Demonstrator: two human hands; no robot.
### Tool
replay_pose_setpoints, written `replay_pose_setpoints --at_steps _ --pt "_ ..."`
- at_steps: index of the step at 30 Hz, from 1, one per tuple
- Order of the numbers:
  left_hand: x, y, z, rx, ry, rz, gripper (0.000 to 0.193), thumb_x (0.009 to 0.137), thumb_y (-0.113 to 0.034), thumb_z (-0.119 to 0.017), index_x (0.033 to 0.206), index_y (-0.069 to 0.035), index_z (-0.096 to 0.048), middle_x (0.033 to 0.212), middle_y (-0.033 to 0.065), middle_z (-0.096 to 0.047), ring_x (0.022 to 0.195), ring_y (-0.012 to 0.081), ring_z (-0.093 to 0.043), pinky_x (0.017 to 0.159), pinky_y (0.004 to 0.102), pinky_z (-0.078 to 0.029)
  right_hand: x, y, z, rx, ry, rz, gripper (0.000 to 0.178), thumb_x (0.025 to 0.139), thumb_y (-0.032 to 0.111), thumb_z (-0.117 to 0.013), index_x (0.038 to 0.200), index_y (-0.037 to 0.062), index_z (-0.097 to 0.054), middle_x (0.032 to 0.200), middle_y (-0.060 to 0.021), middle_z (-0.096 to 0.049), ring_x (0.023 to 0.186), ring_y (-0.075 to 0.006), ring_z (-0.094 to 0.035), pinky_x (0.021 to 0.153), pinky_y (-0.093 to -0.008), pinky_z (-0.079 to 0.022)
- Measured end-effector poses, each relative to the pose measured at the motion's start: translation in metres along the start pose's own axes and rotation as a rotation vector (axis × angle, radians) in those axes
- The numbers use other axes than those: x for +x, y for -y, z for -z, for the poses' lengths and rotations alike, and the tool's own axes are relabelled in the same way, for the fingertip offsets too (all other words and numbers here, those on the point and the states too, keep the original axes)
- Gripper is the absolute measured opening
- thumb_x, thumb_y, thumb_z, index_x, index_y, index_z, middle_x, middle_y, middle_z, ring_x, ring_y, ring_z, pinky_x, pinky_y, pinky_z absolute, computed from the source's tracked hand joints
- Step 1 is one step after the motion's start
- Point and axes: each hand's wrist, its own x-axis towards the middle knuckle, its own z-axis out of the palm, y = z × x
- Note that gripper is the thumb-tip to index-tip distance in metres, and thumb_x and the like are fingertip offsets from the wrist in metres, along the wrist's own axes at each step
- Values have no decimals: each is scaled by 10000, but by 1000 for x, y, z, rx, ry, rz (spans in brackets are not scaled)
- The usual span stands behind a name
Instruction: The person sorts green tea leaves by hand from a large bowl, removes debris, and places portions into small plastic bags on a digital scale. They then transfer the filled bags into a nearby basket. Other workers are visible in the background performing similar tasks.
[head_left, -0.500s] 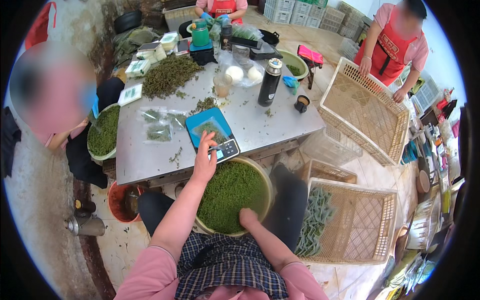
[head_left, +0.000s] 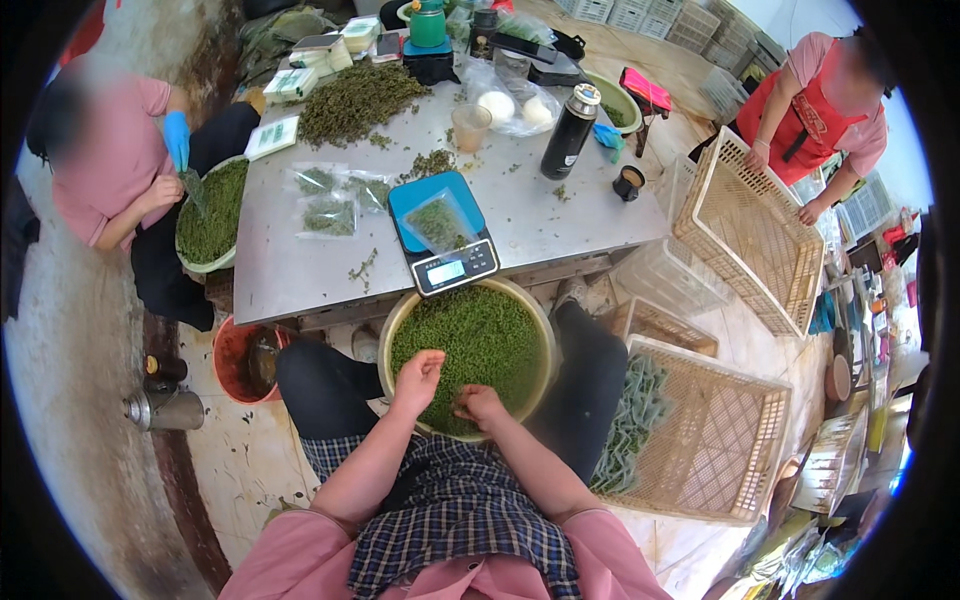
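While between bucket [head_left: 229, 358], scale [head_left: 455, 269] and crate [head_left: 715, 440], left fingers [head_left: 429, 360] together, right fingers' [head_left: 470, 399] grip unclear

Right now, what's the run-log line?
left hand: over herb basin | right hand: over herb basin, fingers curled | herb bag: on scale

And here's the grey bench [head_left: 300, 265]: stained wall [head_left: 75, 370] to its left, tiled floor [head_left: 235, 470] beneath, white wall [head_left: 905, 155] beyond its right.

A packing workshop: metal table [head_left: 300, 265], digital scale [head_left: 455, 268], bags of green sprigs [head_left: 330, 216], stacked crates [head_left: 690, 27], aproned co-worker [head_left: 803, 120].
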Motion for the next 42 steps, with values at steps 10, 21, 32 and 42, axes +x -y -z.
replay_pose_setpoints --at_steps 10,21,32,42 --pt "-5 -10 -7 183 -3 1 242 819 -65 -622 1057 -46 -660 946 114 -685 851 197 -666 739 316 -523 -48 37 0 610 95 166 196 911 48 -546 1100 8 -580 1048 -91 -608 947 -206 -616 843 -355 -541" --pt "-10 -23 5 95 -33 116 237 858 -75 -590 1086 -56 -653 905 75 -676 739 132 -620 659 278 -491 -54 178 -30 -534 -497 1210 266 840 144 -636 1088 47 -643 996 -159 -635 846 -327 -622 762 -411 -492" --pt "-10 -26 6 -12 -59 76 214 871 -28 -575 1071 -22 -650 867 23 -656 758 64 -562 680 215 -445 -37 222 -51 -495 -735 1307 149 815 136 -668 931 43 -661 1116 -148 -598 865 -286 -622 730 -364 -501" --pt "-1 -35 10 -878 182 368 429 985 -346 -425 1244 -12 -495 1118 124 -591 954 230 -623 799 356 -538 -81 131 -20 -310 -216 945 105 837 92 -644 900 11 -625 796 -39 -653 654 -71 -567 598 -209 -457"
